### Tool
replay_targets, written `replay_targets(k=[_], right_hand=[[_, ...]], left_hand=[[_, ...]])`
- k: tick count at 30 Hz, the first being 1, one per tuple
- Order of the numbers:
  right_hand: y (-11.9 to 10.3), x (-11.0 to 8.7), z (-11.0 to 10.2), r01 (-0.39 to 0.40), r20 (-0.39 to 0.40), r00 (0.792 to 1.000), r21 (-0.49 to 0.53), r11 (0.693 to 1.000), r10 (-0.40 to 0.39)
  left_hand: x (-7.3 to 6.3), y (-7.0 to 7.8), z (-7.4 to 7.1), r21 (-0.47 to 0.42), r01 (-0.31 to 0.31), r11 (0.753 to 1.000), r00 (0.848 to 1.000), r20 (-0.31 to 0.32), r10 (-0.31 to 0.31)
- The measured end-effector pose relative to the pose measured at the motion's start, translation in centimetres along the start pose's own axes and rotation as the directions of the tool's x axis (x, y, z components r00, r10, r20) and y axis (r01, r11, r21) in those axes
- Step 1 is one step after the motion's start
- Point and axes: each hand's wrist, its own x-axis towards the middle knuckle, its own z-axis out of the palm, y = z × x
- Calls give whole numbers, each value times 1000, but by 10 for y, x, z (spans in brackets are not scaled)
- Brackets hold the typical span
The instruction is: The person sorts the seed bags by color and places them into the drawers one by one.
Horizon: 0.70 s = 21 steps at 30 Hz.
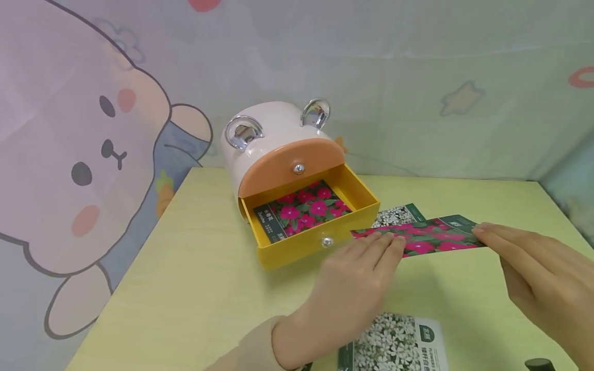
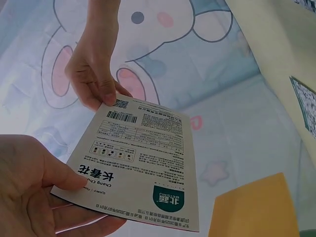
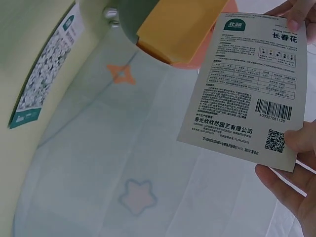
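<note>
My left hand (image 1: 355,278) and right hand (image 1: 549,270) hold a flower seed packet (image 1: 433,239) between them, each pinching one end above the table. Pink blooms show on its front in the head view. Its printed back (image 2: 138,143), with a table of text and a barcode, faces both wrist cameras. Left of the hands, a yellow drawer (image 1: 297,251) stands pulled out from a white animal-shaped drawer box (image 1: 274,121). Inside the drawer lies another pink-flower packet (image 1: 303,208), face up.
A white-flower packet (image 1: 387,345) lies on the table (image 1: 185,288) near the front edge. Another white-flower packet (image 1: 396,216) sits just right of the drawer, partly hidden by the held one. A dark object (image 1: 539,364) shows at the bottom right. A printed cloth (image 1: 394,77) hangs behind.
</note>
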Motion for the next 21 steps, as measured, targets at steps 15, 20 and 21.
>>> replay_targets(k=[15, 20, 21], right_hand=[[-18, 28, 30, 25, -96, 995, 15, 1000, -24], [-21, 31, 38, 41, -94, 995, 51, 998, -36], [-22, 31, 40, 44, -92, 995, 57, 997, -38]], left_hand=[[-17, -18, -18, 9, 87, 996, 994, -69, -86], [-24, -19, -23, -24, 134, 991, 989, -55, -136], [-26, -19, -24, -25, 136, 990, 988, -75, -137]])
